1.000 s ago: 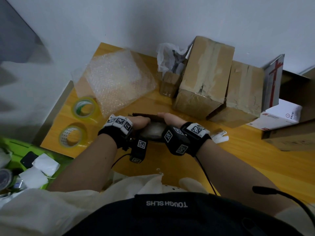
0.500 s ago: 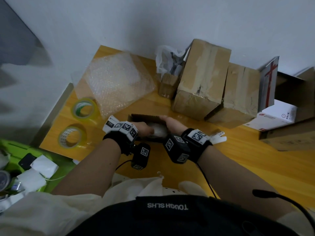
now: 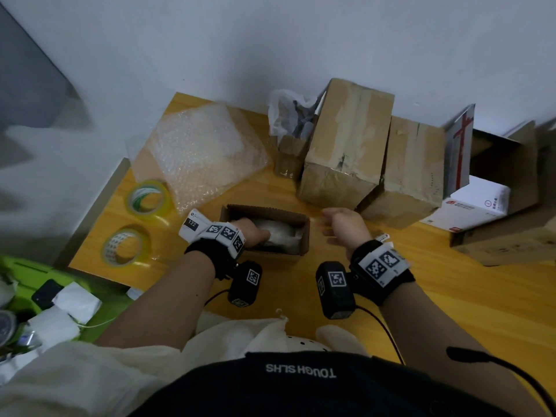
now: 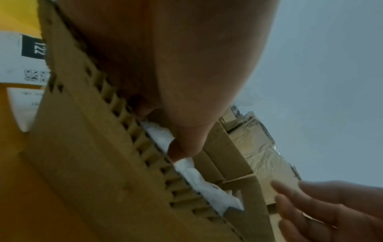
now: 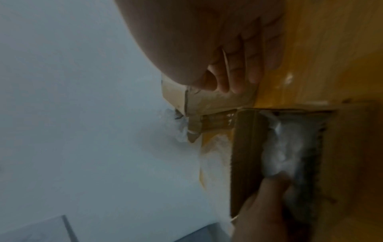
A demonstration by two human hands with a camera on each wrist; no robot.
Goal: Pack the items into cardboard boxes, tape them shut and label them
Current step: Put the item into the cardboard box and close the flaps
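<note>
Reading "122" on label [image 3: 192,224] beside open box [image 3: 264,209]; left hand [image 3: 254,233] fingers pressing inside, right hand [image 3: 343,222] fingers loosely spread.

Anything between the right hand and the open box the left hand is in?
Nothing visible. The right hand hovers over bare table just right of the small open box; the left hand is inside it, on the white wrapped item.
</note>
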